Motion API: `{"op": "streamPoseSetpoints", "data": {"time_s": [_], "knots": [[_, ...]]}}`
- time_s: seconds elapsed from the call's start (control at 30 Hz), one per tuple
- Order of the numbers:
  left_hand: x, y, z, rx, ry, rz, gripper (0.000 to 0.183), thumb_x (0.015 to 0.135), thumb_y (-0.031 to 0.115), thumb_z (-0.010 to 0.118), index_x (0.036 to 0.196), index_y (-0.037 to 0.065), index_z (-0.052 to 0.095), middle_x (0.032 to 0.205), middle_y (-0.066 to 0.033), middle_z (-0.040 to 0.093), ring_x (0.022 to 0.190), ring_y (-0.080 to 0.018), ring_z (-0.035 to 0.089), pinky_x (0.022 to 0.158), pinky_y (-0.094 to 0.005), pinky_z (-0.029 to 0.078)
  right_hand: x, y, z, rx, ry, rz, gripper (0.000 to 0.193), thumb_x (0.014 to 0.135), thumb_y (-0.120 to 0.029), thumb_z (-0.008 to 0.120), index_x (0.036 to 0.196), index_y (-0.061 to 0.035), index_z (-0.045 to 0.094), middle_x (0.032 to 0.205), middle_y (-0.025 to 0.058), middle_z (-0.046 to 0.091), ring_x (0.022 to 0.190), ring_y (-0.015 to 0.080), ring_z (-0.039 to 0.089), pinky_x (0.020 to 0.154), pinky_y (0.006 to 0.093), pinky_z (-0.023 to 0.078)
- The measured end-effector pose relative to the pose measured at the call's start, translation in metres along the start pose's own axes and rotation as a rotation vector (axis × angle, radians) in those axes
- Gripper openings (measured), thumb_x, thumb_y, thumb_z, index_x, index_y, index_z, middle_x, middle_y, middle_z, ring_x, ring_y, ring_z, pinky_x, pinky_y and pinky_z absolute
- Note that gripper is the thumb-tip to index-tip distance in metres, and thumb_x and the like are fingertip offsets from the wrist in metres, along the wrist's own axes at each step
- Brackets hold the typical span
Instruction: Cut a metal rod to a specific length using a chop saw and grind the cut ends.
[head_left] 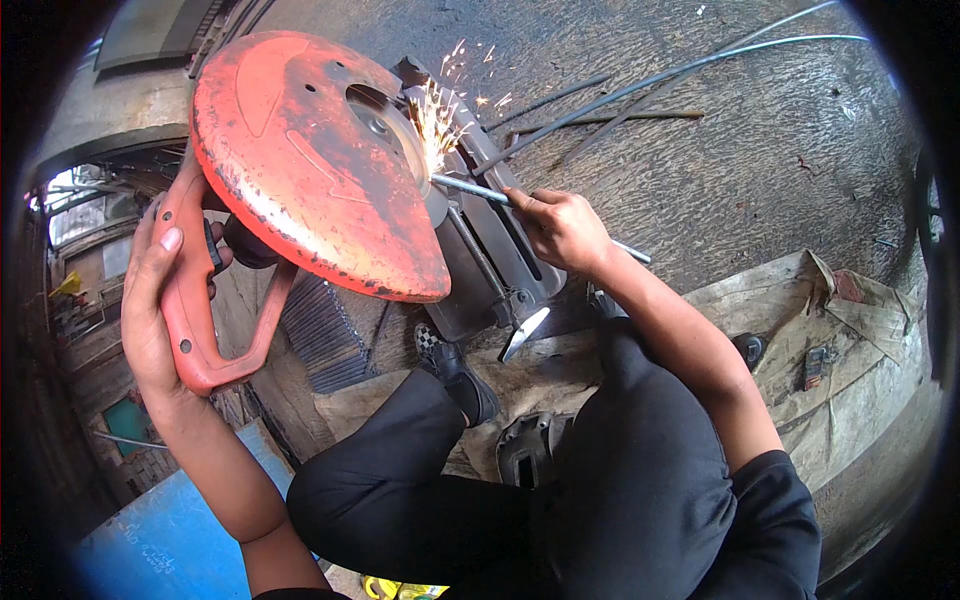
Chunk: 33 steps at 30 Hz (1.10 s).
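Note:
A red cut-off saw (300,170) with a worn, scuffed guard fills the upper left. My left hand (150,285) is wrapped round its red loop handle (197,320), with some fingers hidden behind it. My right hand (562,228) is closed on a thin grey metal rod (468,187). The rod's left end meets the lower edge of the cutting disc (408,150), and bright sparks (437,120) fly up from there. Past my right hand the rod's other end sticks out to the right. Below lies the saw's dark metal base (500,265), with a clamp screw (480,250) along it.
Long metal rods (640,85) lie on the rough floor at the upper right. A dirty tan cloth (850,350) spreads beside my knee, with a small black device (815,367) on it. My shoe (462,382) is near the base. A blue panel (180,530) is at the lower left.

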<state>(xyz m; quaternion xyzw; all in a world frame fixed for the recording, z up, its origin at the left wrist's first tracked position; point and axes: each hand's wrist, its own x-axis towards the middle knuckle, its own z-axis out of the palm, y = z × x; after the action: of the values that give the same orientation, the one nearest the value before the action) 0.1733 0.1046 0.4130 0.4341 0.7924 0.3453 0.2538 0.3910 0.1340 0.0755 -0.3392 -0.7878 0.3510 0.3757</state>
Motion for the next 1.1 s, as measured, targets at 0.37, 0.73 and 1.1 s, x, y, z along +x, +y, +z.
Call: {"op": "streamPoseSetpoints", "data": {"time_s": [0.37, 0.73, 1.1], "knots": [[0.002, 0.0, -0.007, 0.07, -0.098, -0.024, 0.054, 0.083, 0.023, 0.055, 0.128, -0.004, 0.041, 0.111, -0.0123, 0.053, 0.086, -0.0123, 0.054, 0.07, -0.021, 0.046, 0.012, -0.001, -0.015, 0.241, -0.245, 0.313, 0.028, 0.089, -0.026, 0.053, 0.091, 0.0005, 0.061, 0.065, 0.0182, 0.057, 0.059, 0.0346, 0.057, 0.059, 0.0432, 0.045], [-0.001, 0.0, -0.003, 0.048, -0.065, 0.006, 0.056, 0.083, 0.026, 0.056, 0.128, -0.004, 0.041, 0.11, -0.0132, 0.054, 0.084, -0.0142, 0.057, 0.068, -0.0214, 0.047, 0.015, -0.001, -0.014, 0.496, -0.434, 0.473, 0.032, 0.091, -0.028, 0.05, 0.093, 0.001, 0.064, 0.058, 0.0147, 0.052, 0.057, 0.0225, 0.054, 0.058, 0.0396, 0.042], [0.001, -0.001, -0.005, 0.033, -0.034, -0.007, 0.057, 0.083, 0.026, 0.057, 0.128, -0.005, 0.041, 0.115, -0.0135, 0.053, 0.093, -0.0154, 0.056, 0.075, -0.0246, 0.048, 0.016, -0.012, -0.016, 0.368, -0.247, 0.324, 0.023, 0.087, -0.017, 0.055, 0.096, 0.0028, 0.063, 0.076, 0.0251, 0.059, 0.073, 0.0389, 0.06, 0.065, 0.0422, 0.047]]}}
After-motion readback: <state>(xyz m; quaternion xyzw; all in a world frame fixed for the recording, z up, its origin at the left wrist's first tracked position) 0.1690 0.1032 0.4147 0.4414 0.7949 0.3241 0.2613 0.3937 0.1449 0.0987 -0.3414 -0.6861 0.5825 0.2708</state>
